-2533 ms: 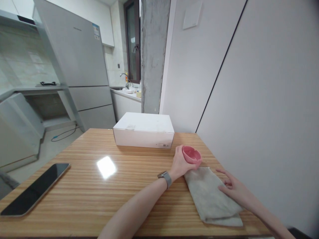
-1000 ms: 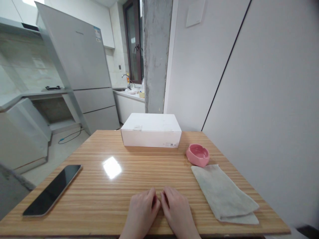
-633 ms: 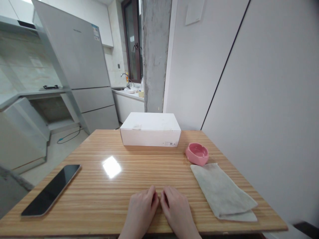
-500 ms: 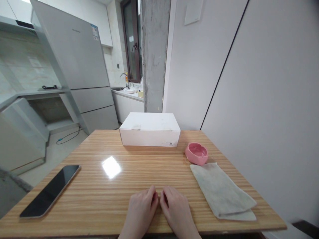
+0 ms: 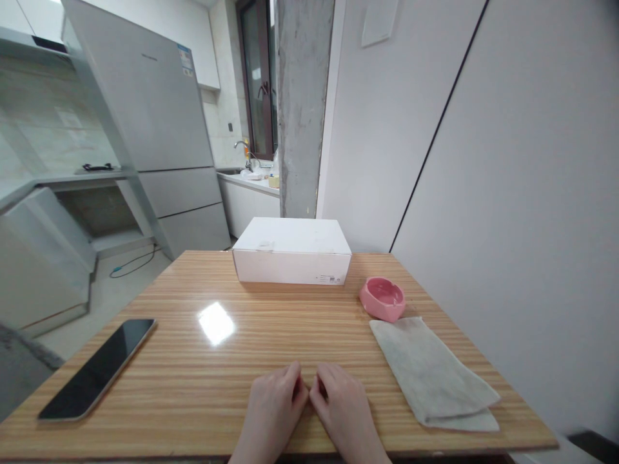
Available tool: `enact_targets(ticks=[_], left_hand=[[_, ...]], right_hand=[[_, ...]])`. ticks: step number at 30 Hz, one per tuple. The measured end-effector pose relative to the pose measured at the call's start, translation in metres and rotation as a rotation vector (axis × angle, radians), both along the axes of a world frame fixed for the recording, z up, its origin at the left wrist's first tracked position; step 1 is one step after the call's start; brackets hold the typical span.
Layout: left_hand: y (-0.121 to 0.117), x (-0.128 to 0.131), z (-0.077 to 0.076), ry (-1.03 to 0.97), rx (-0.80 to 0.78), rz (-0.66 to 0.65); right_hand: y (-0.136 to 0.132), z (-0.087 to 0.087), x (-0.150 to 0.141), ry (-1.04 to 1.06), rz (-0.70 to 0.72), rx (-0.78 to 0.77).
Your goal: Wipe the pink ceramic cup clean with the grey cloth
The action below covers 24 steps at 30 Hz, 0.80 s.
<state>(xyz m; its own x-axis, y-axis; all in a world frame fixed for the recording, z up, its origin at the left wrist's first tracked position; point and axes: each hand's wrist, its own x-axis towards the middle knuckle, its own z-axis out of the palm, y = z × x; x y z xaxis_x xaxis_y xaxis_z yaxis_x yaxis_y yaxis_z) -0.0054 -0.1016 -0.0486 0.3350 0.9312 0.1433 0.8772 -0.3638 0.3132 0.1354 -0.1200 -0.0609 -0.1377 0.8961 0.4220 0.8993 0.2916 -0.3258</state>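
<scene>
My left hand (image 5: 278, 401) rests on the wooden table (image 5: 271, 335) near its front edge, its fingers curled into a loose fist. Beside it, my right hand (image 5: 341, 401) is closed the same way, and the two thumbs meet or almost meet between them. No object shows in either hand. Right of my right hand lies a folded grey-green cloth (image 5: 430, 380). A pink ashtray (image 5: 382, 299) sits just beyond the cloth's far end. Toward the back of the table stands a closed white box (image 5: 293, 265). Far to the left is a dark-screened smartphone (image 5: 99, 370).
A white wall (image 5: 507, 225) runs along the table's right side. Behind the box rises a bare concrete pillar (image 5: 304, 109). A tall refrigerator (image 5: 145, 103) and a sink counter (image 5: 249, 200) stand past the table at the back left. A cable (image 5: 133, 263) lies on the floor.
My thumbs have come slightly closer together. The view has shifted a little; the things on the table stay in place.
</scene>
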Motion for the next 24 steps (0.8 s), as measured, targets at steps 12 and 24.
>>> enact_targets(ticks=[12, 24], left_hand=[[-0.0005, -0.0004, -0.002, 0.001, 0.029, 0.012], [-0.0014, -0.0004, -0.0002, -0.017, 0.0, 0.006]], right_hand=[[-0.0006, 0.003, -0.0001, 0.011, -0.002, 0.037], [-0.0009, 0.0029, -0.0003, 0.014, -0.009, -0.032]])
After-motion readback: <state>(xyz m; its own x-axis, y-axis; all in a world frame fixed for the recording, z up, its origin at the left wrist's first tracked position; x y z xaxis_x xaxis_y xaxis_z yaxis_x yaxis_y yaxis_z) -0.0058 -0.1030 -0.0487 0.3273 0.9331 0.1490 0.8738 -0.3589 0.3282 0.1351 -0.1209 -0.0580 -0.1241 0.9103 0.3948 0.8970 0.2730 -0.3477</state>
